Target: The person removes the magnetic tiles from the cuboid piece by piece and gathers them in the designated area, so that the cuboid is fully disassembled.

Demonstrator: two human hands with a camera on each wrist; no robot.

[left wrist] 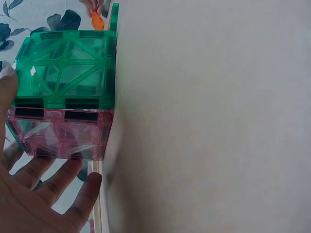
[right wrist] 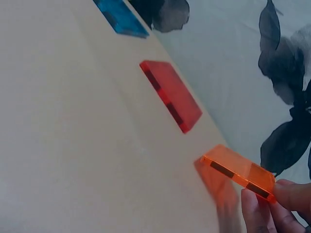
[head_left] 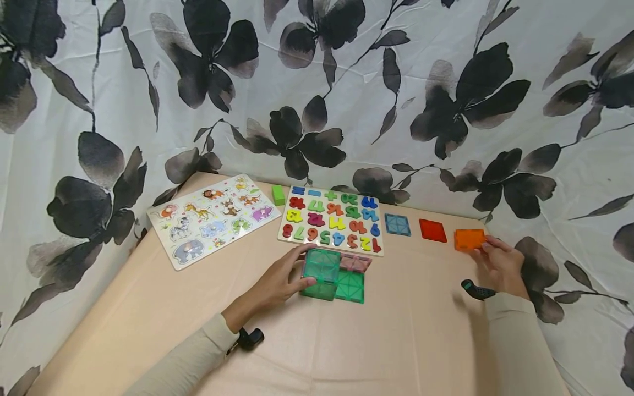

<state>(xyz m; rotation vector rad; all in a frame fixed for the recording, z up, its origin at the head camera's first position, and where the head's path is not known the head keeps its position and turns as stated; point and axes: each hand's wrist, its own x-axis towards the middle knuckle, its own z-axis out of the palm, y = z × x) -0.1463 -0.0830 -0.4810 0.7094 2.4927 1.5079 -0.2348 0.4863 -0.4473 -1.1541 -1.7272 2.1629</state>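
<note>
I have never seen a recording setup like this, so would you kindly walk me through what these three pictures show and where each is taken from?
There is no machine here: a person works with two bare hands, wearing three cameras. The wide picture comes from the head camera, looking down at a table covered in beige cloth. The other two come from cameras on each wrist.

On the table lie an animal puzzle board, a number puzzle board, a small green block, a blue tile and a red tile.

The left hand rests its fingers against a partly built box of green and pink tiles; the left wrist view shows this up close. The right hand pinches an orange tile by its edge, lifted slightly off the cloth, as the right wrist view shows.
</note>
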